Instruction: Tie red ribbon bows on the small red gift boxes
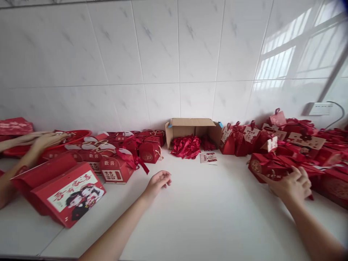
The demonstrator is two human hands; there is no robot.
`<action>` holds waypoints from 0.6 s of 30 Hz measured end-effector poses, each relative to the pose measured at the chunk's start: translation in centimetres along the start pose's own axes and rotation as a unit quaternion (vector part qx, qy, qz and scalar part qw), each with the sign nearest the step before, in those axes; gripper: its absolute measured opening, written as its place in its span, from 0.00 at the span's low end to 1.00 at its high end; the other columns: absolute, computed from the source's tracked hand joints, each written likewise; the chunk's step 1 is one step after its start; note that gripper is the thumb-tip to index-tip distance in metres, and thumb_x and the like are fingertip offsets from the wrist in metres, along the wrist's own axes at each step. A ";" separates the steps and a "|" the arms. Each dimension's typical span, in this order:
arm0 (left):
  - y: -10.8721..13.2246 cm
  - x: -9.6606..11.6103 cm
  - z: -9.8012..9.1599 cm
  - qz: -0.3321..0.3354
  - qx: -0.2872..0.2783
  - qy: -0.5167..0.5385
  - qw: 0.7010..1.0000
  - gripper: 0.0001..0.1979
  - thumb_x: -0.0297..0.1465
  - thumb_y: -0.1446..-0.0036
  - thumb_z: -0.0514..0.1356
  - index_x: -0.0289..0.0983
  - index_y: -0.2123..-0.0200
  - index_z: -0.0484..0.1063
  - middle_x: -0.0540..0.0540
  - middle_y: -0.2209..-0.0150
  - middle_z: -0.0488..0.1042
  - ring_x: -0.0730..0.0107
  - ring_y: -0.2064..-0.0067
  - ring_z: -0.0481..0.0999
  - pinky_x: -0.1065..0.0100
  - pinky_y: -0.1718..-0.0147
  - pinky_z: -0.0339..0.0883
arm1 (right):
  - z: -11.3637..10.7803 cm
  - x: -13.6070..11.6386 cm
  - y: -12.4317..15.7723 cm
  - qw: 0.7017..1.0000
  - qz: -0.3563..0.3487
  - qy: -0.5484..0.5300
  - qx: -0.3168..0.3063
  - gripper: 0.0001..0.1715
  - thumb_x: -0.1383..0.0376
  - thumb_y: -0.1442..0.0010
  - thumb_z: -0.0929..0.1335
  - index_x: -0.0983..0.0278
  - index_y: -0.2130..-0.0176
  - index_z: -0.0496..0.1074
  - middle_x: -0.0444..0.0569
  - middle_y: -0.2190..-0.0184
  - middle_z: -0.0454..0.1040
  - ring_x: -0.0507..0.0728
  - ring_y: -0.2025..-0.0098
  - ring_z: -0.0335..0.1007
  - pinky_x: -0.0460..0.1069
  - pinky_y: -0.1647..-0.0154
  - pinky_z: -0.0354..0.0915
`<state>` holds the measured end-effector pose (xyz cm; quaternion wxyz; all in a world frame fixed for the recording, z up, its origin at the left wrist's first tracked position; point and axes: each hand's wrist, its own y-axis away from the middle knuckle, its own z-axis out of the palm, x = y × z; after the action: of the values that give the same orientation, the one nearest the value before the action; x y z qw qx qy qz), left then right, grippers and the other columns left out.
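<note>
At the right edge of the bench (212, 214), a red gift box (257, 167) is reached for by the right hand (292, 185), its grip spread and holding nothing. The left hand (159, 181) is rested half-curled, empty. Lifting, it is judged, calls for closed fingers.

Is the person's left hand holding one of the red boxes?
No, the left hand is loosely curled and empty over the white table, apart from the nearest red box.

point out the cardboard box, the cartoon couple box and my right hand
cardboard box (190, 122), head view, top flap
cartoon couple box (71, 195), head view, printed front face
right hand (292, 185), head view, back of the hand
</note>
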<state>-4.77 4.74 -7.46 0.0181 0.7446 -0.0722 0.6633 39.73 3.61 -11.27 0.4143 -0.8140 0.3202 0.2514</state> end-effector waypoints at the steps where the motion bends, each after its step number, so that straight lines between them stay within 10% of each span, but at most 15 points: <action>1: -0.1 -0.1 -0.1 0.004 0.017 -0.001 1.000 0.12 0.38 0.49 0.59 0.36 0.65 0.67 0.50 0.72 0.71 0.71 0.69 0.71 0.71 0.69 0.61 | 0.2 0.2 -0.3 1.000 0.004 -0.006 -0.005 0.61 0.39 0.59 0.69 0.65 0.37 0.47 0.67 0.35 0.45 0.77 0.35 0.39 0.67 0.41 0.44; 13: -0.6 -1.1 -1.3 0.103 0.201 -0.149 0.963 0.16 0.31 0.51 0.58 0.38 0.56 0.64 0.43 0.59 0.72 0.62 0.59 0.74 0.58 0.58 0.67 | 4.4 2.7 -3.5 0.987 -0.137 0.044 -0.077 0.54 0.41 0.45 0.61 0.70 0.34 0.44 0.64 0.33 0.43 0.65 0.31 0.35 0.55 0.39 0.43; 18: -0.2 0.9 -6.4 0.169 0.484 -0.349 0.784 0.26 0.23 0.52 0.58 0.36 0.48 0.60 0.35 0.44 0.59 0.49 0.38 0.53 0.45 0.41 0.47 | 3.6 2.0 -2.1 0.989 -0.135 0.032 -0.050 0.48 0.39 0.44 0.58 0.61 0.34 0.47 0.61 0.32 0.31 0.68 0.31 0.25 0.62 0.40 0.40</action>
<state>-10.99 5.62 -5.77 -0.4838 0.8121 0.1321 0.2984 42.06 6.90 -13.48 0.3928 -0.8770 0.2075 0.1832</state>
